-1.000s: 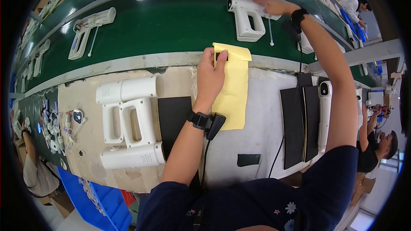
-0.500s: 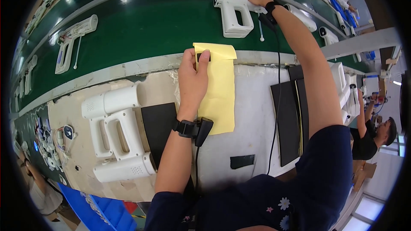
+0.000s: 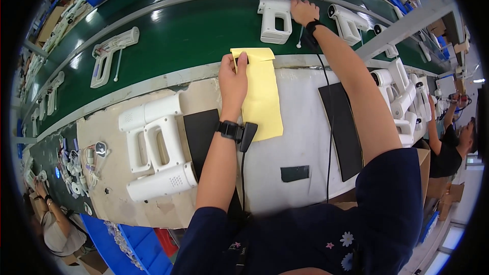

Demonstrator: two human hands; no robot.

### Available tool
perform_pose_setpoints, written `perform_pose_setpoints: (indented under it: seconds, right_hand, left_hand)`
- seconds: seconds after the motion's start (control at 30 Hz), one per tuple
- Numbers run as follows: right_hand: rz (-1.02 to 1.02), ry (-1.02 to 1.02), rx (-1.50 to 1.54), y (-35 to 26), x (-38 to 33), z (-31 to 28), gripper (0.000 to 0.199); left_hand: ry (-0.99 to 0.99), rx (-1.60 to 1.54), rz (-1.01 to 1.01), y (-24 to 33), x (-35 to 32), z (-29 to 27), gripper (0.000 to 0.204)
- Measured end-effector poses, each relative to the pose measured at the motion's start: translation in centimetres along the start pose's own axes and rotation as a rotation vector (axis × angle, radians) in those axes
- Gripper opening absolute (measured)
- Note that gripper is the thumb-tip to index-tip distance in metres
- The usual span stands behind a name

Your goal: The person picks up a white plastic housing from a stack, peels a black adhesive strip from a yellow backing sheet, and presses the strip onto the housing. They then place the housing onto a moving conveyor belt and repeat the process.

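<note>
My left hand (image 3: 234,81) pinches the upper left part of a yellow paper sheet (image 3: 262,104), whose top edge is folded over. A small black piece shows beside the thumb, on the sheet. On the green conveyor belt, my right hand (image 3: 304,11) reaches to the right end of a white gun-shaped housing (image 3: 275,19). Its fingers look extended at that end; whether they touch it is hard to tell. A thin rod with a white ball tip (image 3: 299,38) hangs by the housing.
White housing shells (image 3: 158,145) lie left on the bench, beside a black sheet (image 3: 201,132). Another black sheet (image 3: 340,132) lies right. More white housings (image 3: 349,23) sit on the belt (image 3: 193,28). Loose electronic parts (image 3: 76,165) lie far left. A cable (image 3: 330,137) runs from my right wrist.
The whole view has turned slightly. My right hand has slid from over the housing's end to beside it. My left hand keeps hold of the yellow sheet.
</note>
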State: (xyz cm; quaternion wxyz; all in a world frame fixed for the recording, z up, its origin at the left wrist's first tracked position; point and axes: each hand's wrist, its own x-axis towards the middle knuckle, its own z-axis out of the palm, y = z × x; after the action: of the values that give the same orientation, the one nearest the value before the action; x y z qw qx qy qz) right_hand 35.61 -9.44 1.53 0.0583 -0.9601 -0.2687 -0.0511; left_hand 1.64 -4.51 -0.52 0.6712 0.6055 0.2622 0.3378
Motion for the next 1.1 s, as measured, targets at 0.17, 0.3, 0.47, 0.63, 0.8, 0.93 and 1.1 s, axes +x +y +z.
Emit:
perform_pose_setpoints:
  seconds: [0.17, 0.3, 0.47, 0.63, 0.8, 0.93, 1.1]
  right_hand:
    - [-0.088, 0.48, -0.141, 6.8, -4.4, 0.3, 0.052]
    - [-0.344, 0.0, 0.529, 0.8, -10.5, -5.1, 0.032]
    - [-0.724, -0.143, 0.93, -2.9, -18.5, -8.6, 0.022]
    - [-0.79, -0.08, 0.993, -4.5, -21.5, -5.8, 0.032]
    - [-0.843, 0.159, 0.955, -5.7, -22.8, -5.5, 0.035]
    - [-0.806, 0.009, 1.065, -5.0, -24.3, -4.2, 0.027]
    - [-0.559, -0.111, 1.282, -5.2, -23.3, -1.3, 0.033]
  left_hand:
    - [-0.049, -0.038, 0.069, 0.7, 0.0, 3.7, 0.034]
    - [0.015, 0.005, 0.06, -0.5, -0.3, 0.4, 0.034]
    - [-0.075, 0.011, 0.028, 0.9, -0.1, 1.2, 0.027]
    - [-0.137, -0.047, 0.014, 2.3, 0.2, 2.4, 0.02]
    - [-0.195, -0.064, 0.19, -1.1, 0.2, 0.4, 0.027]
    - [-0.118, 0.014, 0.147, -1.7, -1.5, -0.1, 0.037]
    - [-0.117, -0.053, 0.031, 0.4, -2.2, 0.1, 0.036]
